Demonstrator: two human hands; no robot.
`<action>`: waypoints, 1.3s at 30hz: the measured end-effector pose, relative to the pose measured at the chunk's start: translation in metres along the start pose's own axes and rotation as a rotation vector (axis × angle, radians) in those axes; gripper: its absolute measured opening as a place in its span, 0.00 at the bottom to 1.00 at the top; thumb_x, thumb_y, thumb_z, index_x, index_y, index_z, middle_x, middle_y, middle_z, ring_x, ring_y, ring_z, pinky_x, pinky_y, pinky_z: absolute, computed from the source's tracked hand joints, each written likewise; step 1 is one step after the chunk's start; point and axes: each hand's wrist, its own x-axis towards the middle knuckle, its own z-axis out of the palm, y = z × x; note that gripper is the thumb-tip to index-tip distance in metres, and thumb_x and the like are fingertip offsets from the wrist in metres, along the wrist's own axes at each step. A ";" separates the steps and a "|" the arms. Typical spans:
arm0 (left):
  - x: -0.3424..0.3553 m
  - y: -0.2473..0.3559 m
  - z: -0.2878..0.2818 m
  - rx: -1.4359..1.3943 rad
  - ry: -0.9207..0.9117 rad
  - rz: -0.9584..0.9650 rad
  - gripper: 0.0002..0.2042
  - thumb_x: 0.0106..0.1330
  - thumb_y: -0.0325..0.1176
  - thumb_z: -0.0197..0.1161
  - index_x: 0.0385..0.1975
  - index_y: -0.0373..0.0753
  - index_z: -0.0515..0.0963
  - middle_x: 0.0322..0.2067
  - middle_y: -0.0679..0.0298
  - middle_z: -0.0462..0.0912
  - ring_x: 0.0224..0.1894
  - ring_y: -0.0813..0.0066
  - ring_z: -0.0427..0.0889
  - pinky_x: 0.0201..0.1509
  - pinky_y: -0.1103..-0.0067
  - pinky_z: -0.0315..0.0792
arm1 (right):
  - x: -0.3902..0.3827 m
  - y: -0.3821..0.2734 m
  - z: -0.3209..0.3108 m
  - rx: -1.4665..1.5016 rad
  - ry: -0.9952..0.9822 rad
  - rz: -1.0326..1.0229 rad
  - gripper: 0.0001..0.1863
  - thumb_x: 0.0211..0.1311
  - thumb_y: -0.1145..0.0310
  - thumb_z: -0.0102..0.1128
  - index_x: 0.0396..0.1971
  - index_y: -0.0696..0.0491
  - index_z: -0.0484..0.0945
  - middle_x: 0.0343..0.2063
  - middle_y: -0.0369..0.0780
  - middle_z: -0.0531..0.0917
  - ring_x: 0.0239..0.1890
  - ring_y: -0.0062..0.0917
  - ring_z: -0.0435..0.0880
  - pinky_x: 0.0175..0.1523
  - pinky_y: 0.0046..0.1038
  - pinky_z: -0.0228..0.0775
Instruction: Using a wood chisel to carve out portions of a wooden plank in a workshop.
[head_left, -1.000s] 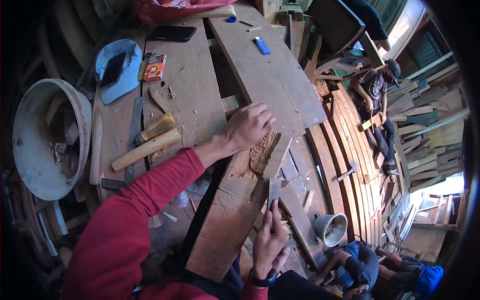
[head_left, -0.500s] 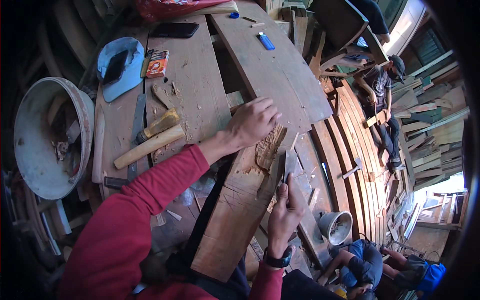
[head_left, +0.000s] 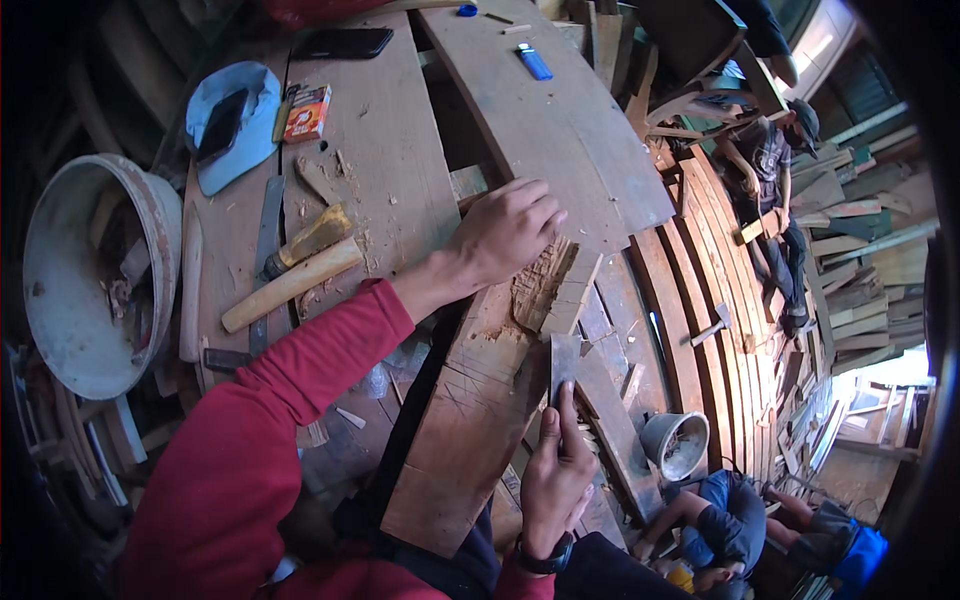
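Both your hands share the rough brown plank with the carved notch [head_left: 500, 370] lying near you on the bench [head_left: 400, 170]: your left hand [head_left: 505, 232] presses down flat, fingers spread, steadying it, while your right hand [head_left: 556, 475] closes its grip round the flat steel chisel [head_left: 563, 362] aimed at the notch.

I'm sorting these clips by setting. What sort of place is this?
Most likely a woodworking or carving workshop. The left hand rests on a partly carved plank while the right hand holds a chisel; a wooden mallet lies on the bench, and stacked boards fill the floor.
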 end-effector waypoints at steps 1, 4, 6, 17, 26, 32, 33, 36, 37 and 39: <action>0.000 0.003 0.000 -0.020 -0.017 -0.001 0.10 0.65 0.32 0.61 0.25 0.33 0.74 0.26 0.55 0.72 0.31 0.56 0.76 0.34 0.65 0.72 | 0.004 0.002 0.001 -0.066 0.036 -0.087 0.18 0.66 0.74 0.58 0.56 0.54 0.78 0.32 0.57 0.82 0.22 0.25 0.84 0.28 0.29 0.69; 0.000 -0.007 -0.001 0.003 -0.002 0.014 0.10 0.65 0.32 0.61 0.26 0.33 0.74 0.26 0.55 0.72 0.31 0.56 0.76 0.34 0.65 0.72 | 0.027 -0.021 -0.007 -0.027 -0.130 0.261 0.19 0.66 0.74 0.58 0.57 0.54 0.78 0.30 0.56 0.83 0.23 0.22 0.84 0.29 0.28 0.70; -0.004 -0.008 0.002 -0.005 -0.014 -0.006 0.10 0.65 0.32 0.61 0.25 0.33 0.74 0.26 0.55 0.72 0.31 0.56 0.76 0.35 0.65 0.71 | 0.017 -0.006 -0.003 -0.036 -0.105 0.195 0.19 0.66 0.74 0.58 0.57 0.55 0.77 0.26 0.54 0.83 0.22 0.23 0.84 0.29 0.28 0.70; -0.004 -0.008 0.004 0.000 -0.026 0.014 0.09 0.65 0.31 0.61 0.25 0.32 0.74 0.25 0.54 0.72 0.28 0.54 0.75 0.32 0.65 0.71 | 0.001 0.005 0.011 0.012 0.008 0.055 0.20 0.67 0.74 0.56 0.59 0.54 0.76 0.26 0.57 0.79 0.16 0.26 0.75 0.27 0.30 0.68; 0.000 -0.005 0.004 0.047 0.023 0.031 0.10 0.65 0.31 0.61 0.25 0.32 0.74 0.24 0.55 0.72 0.27 0.56 0.75 0.30 0.66 0.70 | -0.040 -0.005 -0.013 0.171 -0.167 0.436 0.21 0.70 0.70 0.52 0.61 0.56 0.73 0.49 0.51 0.83 0.49 0.33 0.85 0.69 0.37 0.54; 0.000 -0.003 0.004 0.026 0.023 0.085 0.10 0.65 0.31 0.61 0.25 0.32 0.73 0.25 0.54 0.73 0.27 0.54 0.75 0.29 0.65 0.69 | -0.064 0.023 -0.011 0.004 -0.107 0.072 0.20 0.69 0.73 0.53 0.60 0.55 0.74 0.42 0.53 0.85 0.36 0.21 0.85 0.43 0.21 0.72; -0.002 -0.001 0.004 0.024 0.013 0.083 0.10 0.65 0.31 0.61 0.25 0.32 0.73 0.25 0.54 0.73 0.27 0.54 0.75 0.29 0.65 0.69 | -0.055 0.013 -0.010 0.025 -0.104 0.146 0.21 0.67 0.74 0.55 0.60 0.55 0.75 0.35 0.54 0.84 0.27 0.27 0.82 0.35 0.25 0.71; -0.001 -0.002 0.003 0.036 -0.027 0.048 0.09 0.65 0.31 0.61 0.25 0.32 0.74 0.25 0.53 0.72 0.27 0.54 0.75 0.29 0.65 0.69 | -0.036 0.010 0.003 0.051 -0.036 0.126 0.22 0.65 0.76 0.58 0.59 0.55 0.76 0.22 0.54 0.79 0.15 0.34 0.75 0.26 0.30 0.67; -0.004 -0.005 0.003 0.040 -0.020 0.036 0.09 0.64 0.31 0.62 0.26 0.32 0.74 0.25 0.53 0.72 0.27 0.53 0.75 0.29 0.64 0.69 | -0.035 0.007 0.003 0.030 -0.057 0.124 0.22 0.65 0.75 0.58 0.59 0.54 0.76 0.20 0.53 0.79 0.16 0.34 0.76 0.26 0.31 0.67; -0.005 -0.009 0.001 0.046 -0.013 0.023 0.09 0.64 0.31 0.62 0.26 0.32 0.74 0.25 0.53 0.72 0.26 0.53 0.75 0.29 0.64 0.69 | -0.044 0.009 0.001 0.003 -0.078 0.082 0.21 0.65 0.76 0.58 0.59 0.55 0.76 0.21 0.54 0.80 0.18 0.35 0.79 0.27 0.30 0.68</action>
